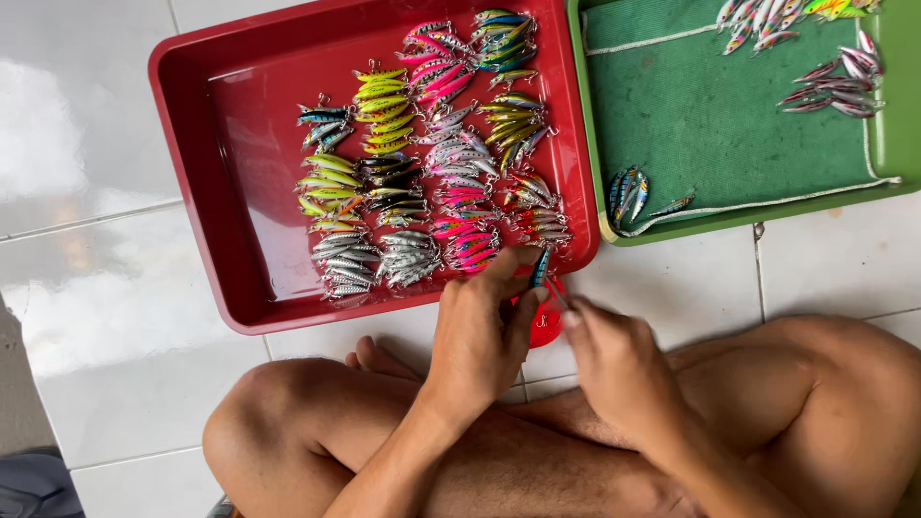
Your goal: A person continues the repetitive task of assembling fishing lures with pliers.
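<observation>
Both hands work at one small fishing lure (pixel 540 267) above the red tray's (pixel 192 144) near edge, left hand (pixel 480 331) pinching it while right hand (pixel 614 360) grips red pliers (pixel 554 293) at it, apparently fitting hardware, which needs steady aim.

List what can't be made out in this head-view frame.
- Red tool: mostly hidden behind the left hand and right hand; kind unclear.
- Small lure held at the fingers: its hooks are too small to tell.
- Lures at the green tray's top: cut off by the frame edge.
- Dark object, bottom left: cut off by the corner.
</observation>
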